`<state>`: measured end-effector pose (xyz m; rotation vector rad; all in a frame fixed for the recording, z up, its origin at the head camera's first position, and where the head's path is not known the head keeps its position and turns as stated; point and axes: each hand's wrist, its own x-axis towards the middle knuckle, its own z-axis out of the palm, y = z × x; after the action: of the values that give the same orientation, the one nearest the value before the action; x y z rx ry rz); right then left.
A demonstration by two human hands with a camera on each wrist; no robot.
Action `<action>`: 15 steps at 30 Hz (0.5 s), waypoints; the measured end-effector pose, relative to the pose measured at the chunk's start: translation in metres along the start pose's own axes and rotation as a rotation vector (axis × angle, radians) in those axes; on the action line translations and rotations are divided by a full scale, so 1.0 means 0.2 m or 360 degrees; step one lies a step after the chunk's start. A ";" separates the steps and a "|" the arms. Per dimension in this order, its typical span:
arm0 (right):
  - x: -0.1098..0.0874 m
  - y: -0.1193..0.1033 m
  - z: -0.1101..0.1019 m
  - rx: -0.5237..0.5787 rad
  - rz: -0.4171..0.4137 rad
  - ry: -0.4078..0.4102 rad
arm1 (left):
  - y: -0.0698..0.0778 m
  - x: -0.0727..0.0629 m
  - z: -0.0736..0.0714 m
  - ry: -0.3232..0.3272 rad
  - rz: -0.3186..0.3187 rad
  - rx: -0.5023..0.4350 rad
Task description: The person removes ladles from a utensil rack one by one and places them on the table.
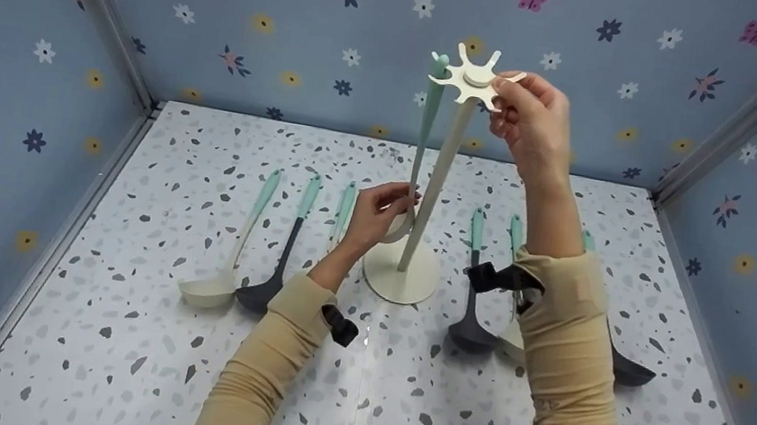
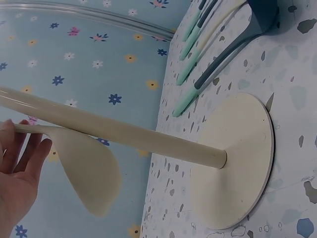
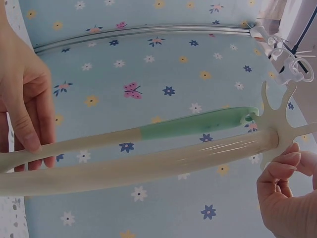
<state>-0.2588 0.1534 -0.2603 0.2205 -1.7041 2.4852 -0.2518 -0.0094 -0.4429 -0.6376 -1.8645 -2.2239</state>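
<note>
A cream utensil stand (image 1: 439, 169) rises from a round base (image 2: 237, 168) and carries a star-shaped hook top (image 1: 473, 80). Close along its pole hangs a cream ladle with a mint handle (image 3: 198, 124); the hole at the handle's end is at one of the hooks. My left hand (image 1: 378, 214) pinches this ladle low on its shaft, just above the cream bowl (image 2: 89, 168). Up at the top, my right hand (image 1: 534, 116) pinches a hook arm on the right side between thumb and fingers.
Left of the stand lie a cream ladle (image 1: 209, 292), a dark ladle (image 1: 261, 292) and another mint handle (image 1: 346, 200). On the right are dark ladles (image 1: 473, 335) and a cream one, partly behind my right arm. Flowered panels (image 1: 345, 35) enclose the speckled table (image 1: 146, 208).
</note>
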 end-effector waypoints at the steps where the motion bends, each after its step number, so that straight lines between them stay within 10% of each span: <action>1: 0.00 0.00 0.00 0.0000 -0.0001 0.0000 | 0.00 0.00 0.00 0.0002 0.0000 -0.0006; 15: 0.00 0.00 0.00 -0.0001 0.0003 0.0015 | 0.03 -0.05 -0.02 0.0066 0.0052 0.0077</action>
<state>-0.2590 0.1527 -0.2601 0.2066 -1.7021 2.4828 -0.2415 -0.0158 -0.4423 -0.6047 -1.8687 -2.1483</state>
